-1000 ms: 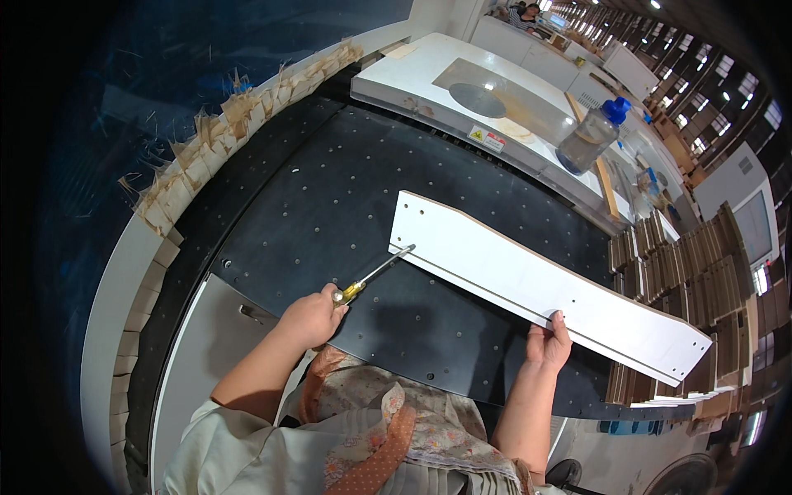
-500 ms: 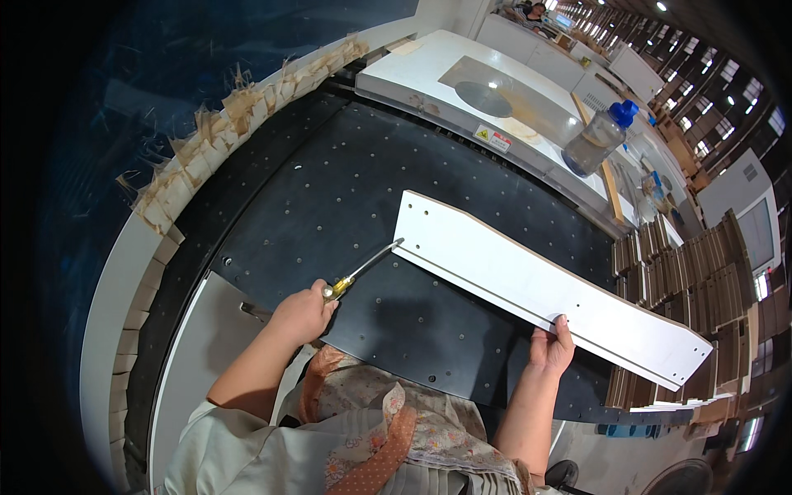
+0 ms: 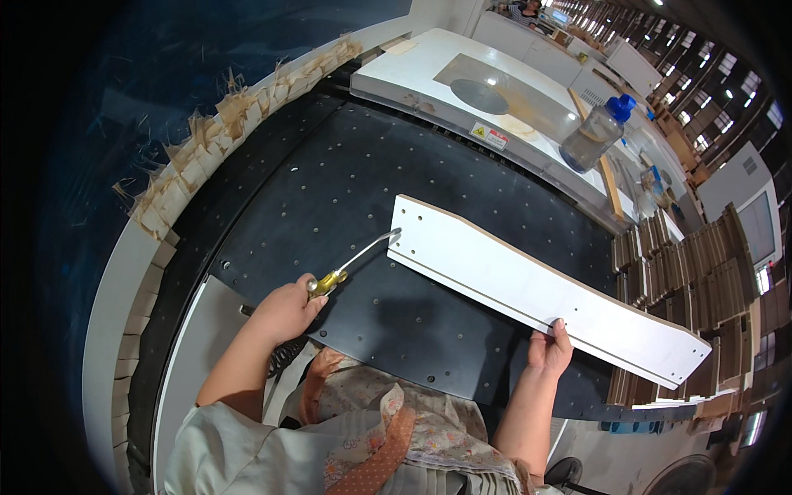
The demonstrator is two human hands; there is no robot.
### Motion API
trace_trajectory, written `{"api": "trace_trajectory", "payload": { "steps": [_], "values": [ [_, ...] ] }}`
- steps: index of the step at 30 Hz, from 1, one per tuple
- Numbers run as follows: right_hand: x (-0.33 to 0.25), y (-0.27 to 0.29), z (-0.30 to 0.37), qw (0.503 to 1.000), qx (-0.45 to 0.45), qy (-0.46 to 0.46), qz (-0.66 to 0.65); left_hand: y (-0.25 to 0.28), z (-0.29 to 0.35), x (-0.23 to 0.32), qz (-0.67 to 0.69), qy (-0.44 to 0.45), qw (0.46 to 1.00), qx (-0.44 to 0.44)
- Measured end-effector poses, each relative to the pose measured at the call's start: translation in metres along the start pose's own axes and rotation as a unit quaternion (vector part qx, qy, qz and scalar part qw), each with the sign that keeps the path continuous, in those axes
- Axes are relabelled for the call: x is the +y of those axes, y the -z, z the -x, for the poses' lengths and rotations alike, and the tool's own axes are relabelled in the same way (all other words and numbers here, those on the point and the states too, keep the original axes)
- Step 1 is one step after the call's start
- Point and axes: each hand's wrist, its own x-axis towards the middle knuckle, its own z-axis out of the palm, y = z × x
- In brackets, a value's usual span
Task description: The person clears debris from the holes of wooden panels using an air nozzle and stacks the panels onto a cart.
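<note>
My left hand (image 3: 285,315) is closed round the brass-coloured body of an air blow gun (image 3: 328,283). Its thin, curved metal nozzle reaches to the left end of a long white board (image 3: 495,276), near the small holes there. Whether the tip touches the surface is unclear. My right hand (image 3: 549,350) grips the board's near edge right of its middle, thumb on the white face, other fingers underneath and mostly hidden. The board slants over the black table, its left end farther from me, with small holes at both ends and a groove along the near edge.
The black table (image 3: 379,305) is dotted with small studs. Stacked boards (image 3: 685,289) stand at the right. A bottle with a blue cap (image 3: 596,136) sits on the white machine (image 3: 396,78) at the back. Frayed padding (image 3: 198,144) lines the left side; a coiled hose (image 3: 285,353) hangs by my left forearm.
My left hand has shifted left and slightly up with the blow gun. The nozzle tip is now a little higher on the board's left end. My right hand keeps its grip.
</note>
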Motion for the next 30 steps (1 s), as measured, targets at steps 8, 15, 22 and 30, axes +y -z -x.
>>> {"api": "trace_trajectory", "payload": {
  "steps": [8, 15, 22, 30],
  "values": [
    [-0.002, -0.001, 0.009, 0.999, -0.037, 0.001, 0.011, 0.000, -0.012, 0.022, -0.003, -0.002, 1.000, -0.006],
    [-0.003, -0.003, 0.009, 0.999, -0.028, 0.006, 0.025, 0.003, -0.006, 0.019, 0.013, 0.001, 1.000, 0.015],
    [-0.004, -0.005, 0.013, 0.999, -0.024, 0.011, 0.018, -0.002, -0.014, 0.002, -0.007, 0.028, 0.999, 0.032],
    [-0.005, -0.001, 0.009, 0.999, -0.034, 0.013, 0.034, -0.001, -0.015, 0.005, -0.007, 0.016, 1.000, 0.016]
  ]
}}
